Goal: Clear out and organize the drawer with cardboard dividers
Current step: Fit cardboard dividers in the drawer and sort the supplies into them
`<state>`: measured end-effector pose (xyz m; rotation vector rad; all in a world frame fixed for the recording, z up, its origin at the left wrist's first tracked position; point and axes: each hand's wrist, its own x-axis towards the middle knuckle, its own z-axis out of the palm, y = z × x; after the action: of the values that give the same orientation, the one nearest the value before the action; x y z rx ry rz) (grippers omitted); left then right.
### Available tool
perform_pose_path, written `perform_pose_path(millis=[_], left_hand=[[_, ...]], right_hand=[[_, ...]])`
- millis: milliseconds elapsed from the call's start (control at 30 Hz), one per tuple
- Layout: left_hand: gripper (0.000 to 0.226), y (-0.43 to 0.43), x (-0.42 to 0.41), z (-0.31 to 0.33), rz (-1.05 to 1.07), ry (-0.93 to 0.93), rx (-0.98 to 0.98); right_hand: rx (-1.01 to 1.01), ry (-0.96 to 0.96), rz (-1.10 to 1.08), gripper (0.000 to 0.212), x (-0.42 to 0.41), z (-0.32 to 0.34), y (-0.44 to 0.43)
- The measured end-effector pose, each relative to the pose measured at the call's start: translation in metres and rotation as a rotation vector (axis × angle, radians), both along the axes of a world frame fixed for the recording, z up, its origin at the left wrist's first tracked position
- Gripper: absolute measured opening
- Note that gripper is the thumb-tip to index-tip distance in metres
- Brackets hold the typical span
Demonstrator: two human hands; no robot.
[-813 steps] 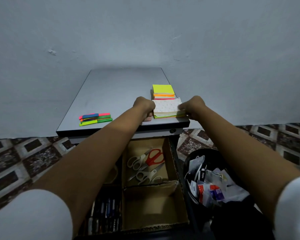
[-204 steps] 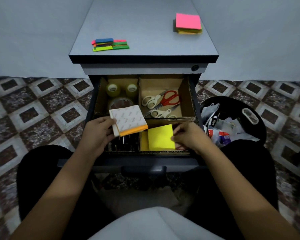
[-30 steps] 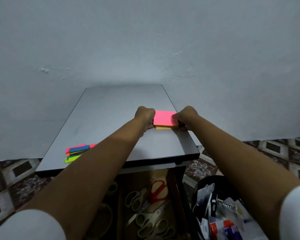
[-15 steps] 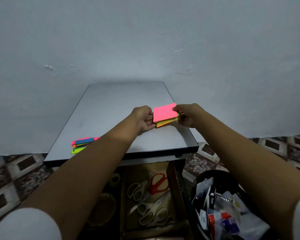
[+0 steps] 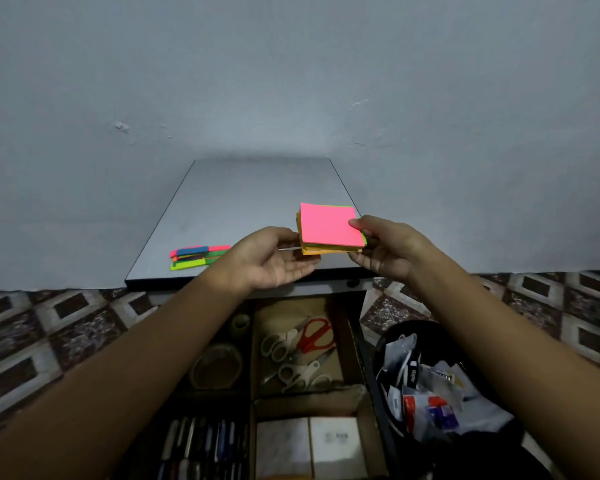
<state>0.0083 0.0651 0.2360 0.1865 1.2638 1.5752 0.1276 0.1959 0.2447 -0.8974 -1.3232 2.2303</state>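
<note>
A stack of sticky notes (image 5: pixel 328 227), pink on top with orange and green layers beneath, hangs in the air above the front right of the grey cabinet top (image 5: pixel 243 202). My right hand (image 5: pixel 385 251) grips its right edge, thumb on the pink sheet. My left hand (image 5: pixel 274 261) is palm up at the stack's left lower edge, fingers under it. Below, the drawer (image 5: pixel 355 337) stands pulled out, with cardboard dividers (image 5: pixel 309 400) splitting it into compartments.
Coloured page-marker strips (image 5: pixel 196 257) lie at the cabinet top's front left. The drawer holds tape rolls (image 5: pixel 217 367), scissors (image 5: pixel 302 351), pens (image 5: pixel 201 445) and white note blocks (image 5: pixel 309 445). A black bin (image 5: pixel 430 386) of scraps stands to the right on the tiled floor.
The note stack has come up off the cabinet top and toward me, held between both hands. My left hand has turned palm up beneath it.
</note>
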Motion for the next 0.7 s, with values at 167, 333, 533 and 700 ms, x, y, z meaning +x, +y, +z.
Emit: perform_pose_path(millis=[167,333,533,700], left_hand=[[0.019,-0.043,0.033,-0.021,0.018,-0.009,0.058],[0.016,-0.073,0.066,-0.06,0.042,0.123,-0.089],[0.011,-0.096,0.096,-0.105,0.091,0.194,-0.224],[0.011,-0.108,0.108,-0.126,0.078,0.195,-0.287]], right_hand=[[-0.057,-0.061,0.045,0.003,0.035,-0.031,-0.039],[-0.102,-0.167,0.078,0.005,0.065,-0.069,-0.071],[-0.13,-0.302,0.137,0.004,0.098,-0.105,-0.1],[-0.164,-0.327,0.062,0.008,0.118,-0.122,-0.102]])
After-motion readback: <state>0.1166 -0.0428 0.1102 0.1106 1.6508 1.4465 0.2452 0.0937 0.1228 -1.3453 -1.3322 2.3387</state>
